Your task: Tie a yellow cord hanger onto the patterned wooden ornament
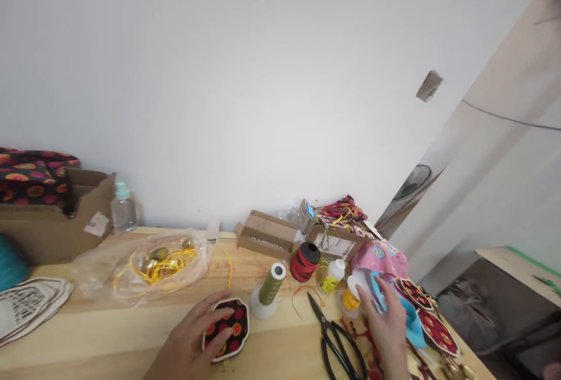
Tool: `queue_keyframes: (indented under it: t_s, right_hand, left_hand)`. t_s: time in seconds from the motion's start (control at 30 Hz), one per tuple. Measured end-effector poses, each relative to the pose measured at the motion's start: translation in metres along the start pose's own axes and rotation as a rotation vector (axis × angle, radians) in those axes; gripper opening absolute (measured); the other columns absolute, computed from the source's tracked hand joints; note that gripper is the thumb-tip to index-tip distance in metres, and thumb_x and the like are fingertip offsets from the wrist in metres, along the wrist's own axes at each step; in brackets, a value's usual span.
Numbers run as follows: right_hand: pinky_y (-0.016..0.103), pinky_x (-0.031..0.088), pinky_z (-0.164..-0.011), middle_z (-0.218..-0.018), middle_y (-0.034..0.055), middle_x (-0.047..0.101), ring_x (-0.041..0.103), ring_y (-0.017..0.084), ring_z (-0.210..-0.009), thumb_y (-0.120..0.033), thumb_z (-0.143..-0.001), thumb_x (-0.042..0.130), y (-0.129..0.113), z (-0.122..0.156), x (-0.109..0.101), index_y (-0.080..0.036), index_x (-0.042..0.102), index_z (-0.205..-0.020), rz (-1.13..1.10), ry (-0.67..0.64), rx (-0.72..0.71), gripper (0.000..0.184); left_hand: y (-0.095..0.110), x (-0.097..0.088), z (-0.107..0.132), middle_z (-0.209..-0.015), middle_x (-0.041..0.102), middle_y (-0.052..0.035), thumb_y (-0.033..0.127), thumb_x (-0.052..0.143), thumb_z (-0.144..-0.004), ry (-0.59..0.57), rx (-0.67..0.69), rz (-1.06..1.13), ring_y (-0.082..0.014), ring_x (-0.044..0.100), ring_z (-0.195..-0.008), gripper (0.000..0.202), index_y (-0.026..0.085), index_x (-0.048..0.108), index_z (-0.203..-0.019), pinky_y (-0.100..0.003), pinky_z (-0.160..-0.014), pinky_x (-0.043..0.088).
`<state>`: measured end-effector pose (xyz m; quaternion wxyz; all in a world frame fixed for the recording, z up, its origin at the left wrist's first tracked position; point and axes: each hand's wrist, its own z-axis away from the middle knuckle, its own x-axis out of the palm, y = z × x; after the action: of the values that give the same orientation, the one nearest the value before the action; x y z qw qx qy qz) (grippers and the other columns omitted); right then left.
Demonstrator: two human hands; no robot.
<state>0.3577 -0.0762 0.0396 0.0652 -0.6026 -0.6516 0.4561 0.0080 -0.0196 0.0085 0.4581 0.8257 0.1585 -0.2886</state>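
Observation:
My left hand point(193, 339) lies on a small padded piece of black cloth with red and orange dots point(231, 327), fingers spread flat over its left side. My right hand point(385, 324) reaches toward a heap of craft bits at the right; its fingers touch a white and blue piece point(372, 286) next to a pink bag point(380, 258). Black scissors point(337, 339) lie between the two hands. An olive thread cone point(270, 289) stands upright just beyond the padded piece.
A red thread spool point(304, 261), a small yellow glue bottle point(332, 276) and open cardboard boxes point(267, 232) sit behind. A plastic bag of gold cord point(153, 263) lies left, near a large carton point(56, 216), a clear bottle point(123, 207) and white cutouts point(30, 304). More dotted patches point(432, 321) lie by the table's right edge.

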Motion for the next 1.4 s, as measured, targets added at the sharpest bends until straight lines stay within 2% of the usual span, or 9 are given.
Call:
queue_keyframes:
  t_s: [0.1,0.2,0.5,0.67,0.83,0.97,1.13,1.27,1.4]
  right_hand:
    - [0.043,0.036,-0.082,-0.104,0.0172,0.056,0.050,0.032,-0.096,-0.047,-0.054,0.059,0.025,-0.001,0.013,-0.008,0.051,-0.104,0.178,-0.239,-0.004,0.064]
    - [0.036,0.043,-0.074,-0.095,0.0112,0.062,0.056,0.027,-0.088,-0.044,-0.059,0.055,0.033,-0.001,0.024,-0.012,0.048,-0.109,0.205,-0.321,0.034,0.059]
    - [0.041,0.042,-0.075,-0.099,0.0139,0.058,0.053,0.030,-0.091,-0.044,-0.061,0.052,0.035,-0.010,0.019,-0.012,0.049,-0.105,0.225,-0.198,0.037,0.055]
    - [0.043,0.037,-0.081,-0.094,0.0136,0.056,0.050,0.027,-0.092,-0.041,-0.071,0.049,0.010,0.016,0.014,-0.012,0.056,-0.090,0.138,0.106,-0.306,0.035]
    - [0.037,0.042,-0.074,-0.088,0.0095,0.058,0.053,0.023,-0.083,-0.033,-0.075,0.047,-0.044,0.018,0.033,-0.018,0.061,-0.078,0.162,-0.182,-0.523,0.020]
    - [0.038,0.039,-0.080,-0.106,0.0123,0.053,0.048,0.026,-0.095,-0.030,-0.070,0.053,-0.078,0.001,0.064,-0.016,0.053,-0.101,0.308,-0.387,-0.498,0.034]
    - [0.039,0.043,-0.072,-0.092,0.0137,0.059,0.055,0.027,-0.083,-0.025,-0.063,0.057,-0.085,-0.008,0.093,-0.012,0.051,-0.102,0.289,-0.423,-0.448,0.041]
    - [0.036,0.043,-0.077,-0.095,0.0094,0.057,0.054,0.024,-0.088,-0.030,-0.064,0.057,-0.087,-0.007,0.082,-0.015,0.048,-0.100,0.188,-0.393,-0.397,0.040]
    - [0.035,0.044,-0.079,-0.104,0.0079,0.054,0.054,0.022,-0.091,-0.034,-0.065,0.058,-0.094,-0.001,0.049,-0.018,0.044,-0.106,-0.199,-0.313,-0.166,0.046]
  left_hand:
    - [0.003,0.003,-0.001,-0.107,0.060,-0.0008,0.030,0.053,-0.071,-0.025,0.018,0.021,-0.0189,0.056,-0.096,0.019,0.028,0.064,-0.086,-0.028,-0.081,0.048]
    - [0.004,0.005,0.000,-0.108,0.059,-0.0012,0.031,0.051,-0.073,-0.062,0.016,0.033,-0.0183,0.056,-0.096,0.018,0.028,0.065,-0.085,-0.028,-0.082,0.047]
    - [0.003,-0.001,-0.002,-0.103,0.062,-0.0030,0.028,0.051,-0.073,-0.039,-0.041,0.079,-0.0188,0.057,-0.093,0.017,0.027,0.065,-0.082,-0.029,-0.079,0.049]
    - [0.006,0.001,-0.001,-0.105,0.061,-0.0019,0.028,0.053,-0.072,-0.044,-0.021,0.080,-0.0183,0.058,-0.093,0.016,0.028,0.065,-0.082,-0.027,-0.079,0.048]
    - [0.012,-0.002,-0.001,-0.102,0.063,-0.0017,0.029,0.052,-0.072,-0.040,-0.012,0.068,-0.0173,0.059,-0.090,0.015,0.027,0.066,-0.079,-0.026,-0.078,0.049]
    - [0.011,-0.005,-0.003,-0.101,0.063,-0.0014,0.029,0.052,-0.072,-0.032,-0.012,0.061,-0.0165,0.059,-0.089,0.015,0.027,0.066,-0.078,-0.023,-0.076,0.050]
    - [0.002,-0.008,-0.001,-0.102,0.062,-0.0026,0.029,0.047,-0.076,-0.036,-0.043,0.092,-0.0164,0.057,-0.092,0.018,0.026,0.064,-0.081,-0.025,-0.079,0.049]
    - [0.000,-0.009,-0.001,-0.103,0.061,-0.0025,0.030,0.047,-0.076,-0.038,-0.068,0.095,-0.0170,0.057,-0.093,0.018,0.027,0.064,-0.082,-0.026,-0.080,0.049]
    - [0.001,-0.007,0.002,-0.105,0.059,-0.0009,0.030,0.046,-0.078,-0.069,-0.086,0.133,-0.0154,0.055,-0.096,0.018,0.028,0.062,-0.085,-0.024,-0.083,0.046]
